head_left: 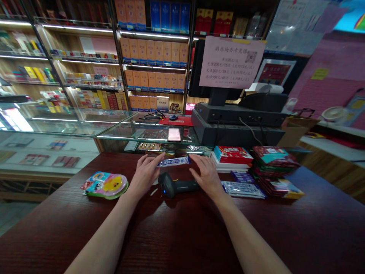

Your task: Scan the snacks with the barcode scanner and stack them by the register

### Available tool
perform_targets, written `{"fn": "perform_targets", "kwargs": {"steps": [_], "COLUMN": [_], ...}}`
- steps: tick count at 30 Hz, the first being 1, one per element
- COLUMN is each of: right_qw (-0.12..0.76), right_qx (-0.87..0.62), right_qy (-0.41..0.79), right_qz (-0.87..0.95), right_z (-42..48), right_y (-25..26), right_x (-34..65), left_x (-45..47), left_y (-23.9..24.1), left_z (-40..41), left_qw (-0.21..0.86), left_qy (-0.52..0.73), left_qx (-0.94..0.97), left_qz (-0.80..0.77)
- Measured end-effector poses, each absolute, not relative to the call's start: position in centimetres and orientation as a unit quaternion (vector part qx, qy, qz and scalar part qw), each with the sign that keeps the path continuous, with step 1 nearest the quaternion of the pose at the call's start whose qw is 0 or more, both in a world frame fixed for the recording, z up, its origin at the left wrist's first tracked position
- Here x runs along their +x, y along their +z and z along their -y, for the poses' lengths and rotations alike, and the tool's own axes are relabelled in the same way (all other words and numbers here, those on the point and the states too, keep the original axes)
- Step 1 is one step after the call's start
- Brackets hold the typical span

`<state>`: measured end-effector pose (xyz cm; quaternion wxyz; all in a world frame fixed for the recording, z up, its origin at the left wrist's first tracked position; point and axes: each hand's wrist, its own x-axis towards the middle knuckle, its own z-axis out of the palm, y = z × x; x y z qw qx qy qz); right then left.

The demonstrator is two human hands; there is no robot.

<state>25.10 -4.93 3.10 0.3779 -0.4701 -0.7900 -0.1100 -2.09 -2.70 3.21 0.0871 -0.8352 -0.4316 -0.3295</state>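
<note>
My left hand (pixel 145 173) and my right hand (pixel 205 174) hover over a dark wooden counter (pixel 182 228), each touching one end of a long blue-and-white wrapped packet (pixel 173 161) stretched between their fingertips. The fingers of both hands are extended and slightly spread. Just below the packet, between my hands, a black handheld barcode scanner (pixel 174 186) lies on the counter with a small blue light showing.
A colourful round toy pack (pixel 105 184) lies at the left. Stacks of red and teal snack packets (pixel 256 167) and a flat blue packet (pixel 243 189) sit at the right. Behind stand a cash register (pixel 236 118), a glass display case (pixel 114 129) and stocked shelves.
</note>
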Motion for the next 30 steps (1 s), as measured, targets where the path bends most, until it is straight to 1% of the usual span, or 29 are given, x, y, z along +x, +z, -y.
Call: {"fn": "perform_targets", "kwargs": {"steps": [8,18,25,30], "right_qw": [0.368,0.369,0.407,0.442], "right_qx": [-0.445,-0.419,-0.424,-0.433], "right_qy": [-0.130,-0.106,-0.067,0.003], "right_qz": [0.806,0.823,0.806,0.785], "right_z": [5.1,5.5,5.8,6.0], "right_y": [3.5,3.4,3.8,4.1], "right_x": [24.7,24.6,24.3,24.0], "left_x": [-1.7,-1.2,-0.9,-0.9], "left_y": [3.6,3.9,3.8,3.4], "left_z": [3.3,4.0,4.0,3.8], "left_qw": [0.116,0.088,0.096,0.099], "left_qy": [-0.340,-0.344,-0.364,-0.400], "left_qx": [-0.860,-0.869,-0.861,-0.848], "left_qz": [0.362,0.345,0.341,0.333]}}
